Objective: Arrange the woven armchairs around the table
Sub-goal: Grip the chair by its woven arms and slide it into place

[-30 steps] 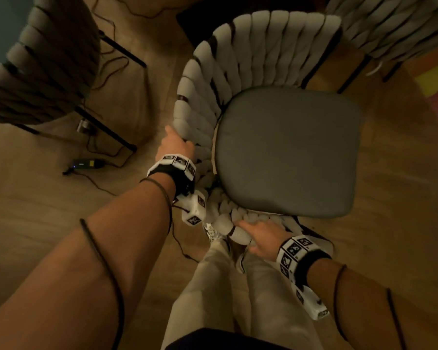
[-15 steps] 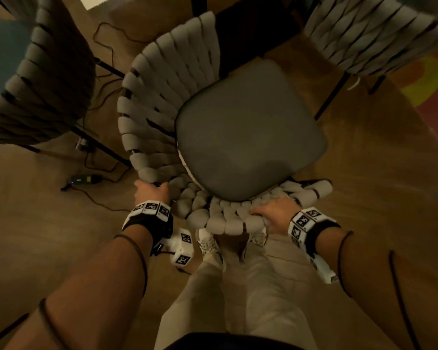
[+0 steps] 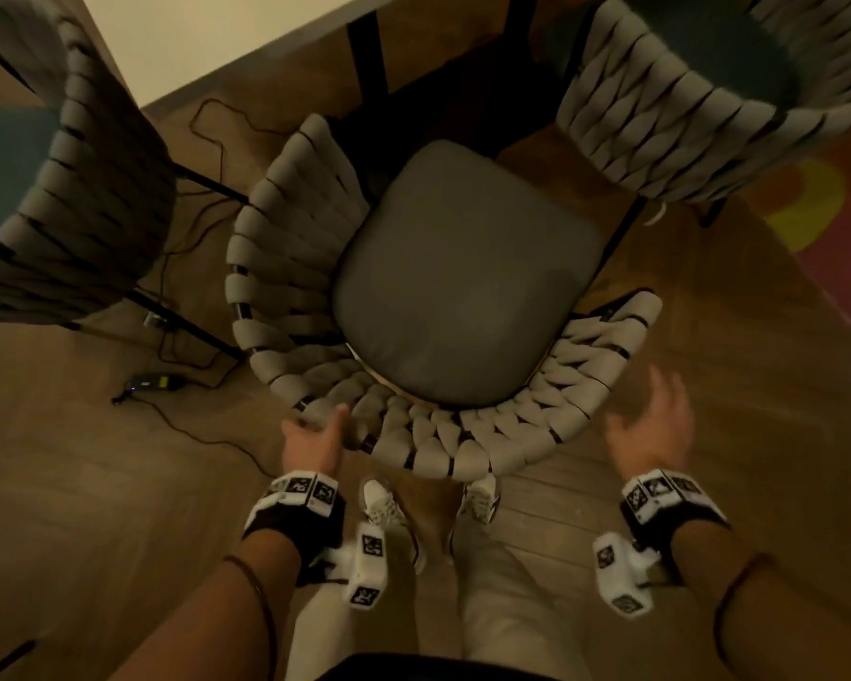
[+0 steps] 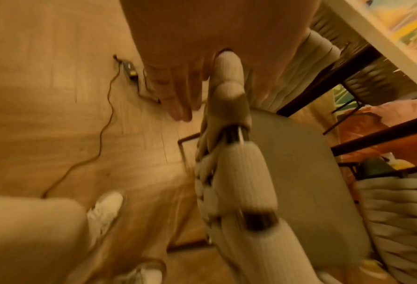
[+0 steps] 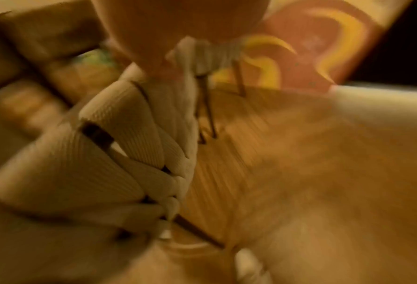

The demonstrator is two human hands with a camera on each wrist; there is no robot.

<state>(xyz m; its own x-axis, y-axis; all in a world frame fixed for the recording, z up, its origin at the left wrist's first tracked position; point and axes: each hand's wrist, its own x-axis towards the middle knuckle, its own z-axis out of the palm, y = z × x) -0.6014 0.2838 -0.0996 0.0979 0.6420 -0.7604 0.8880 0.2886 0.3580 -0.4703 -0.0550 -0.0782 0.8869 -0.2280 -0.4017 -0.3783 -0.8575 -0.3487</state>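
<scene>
both hands have let go of the middle woven armchair (image 3: 443,307): half a second ago they gripped its back rim, and now the left hand (image 3: 315,442) hangs spread with fingers straight, just at the rim near 7 o'clock of the seat, while the blurred right hand (image 3: 652,430) is spread and apart from the rim at 4 o'clock. that reads as this chair being placed. it stands in the middle of the head view, its open front pointing to 12 o'clock at the table (image 3: 207,36), back towards the person, between two other armchairs (image 3: 84,199) at 10 and 2 o'clock.
</scene>
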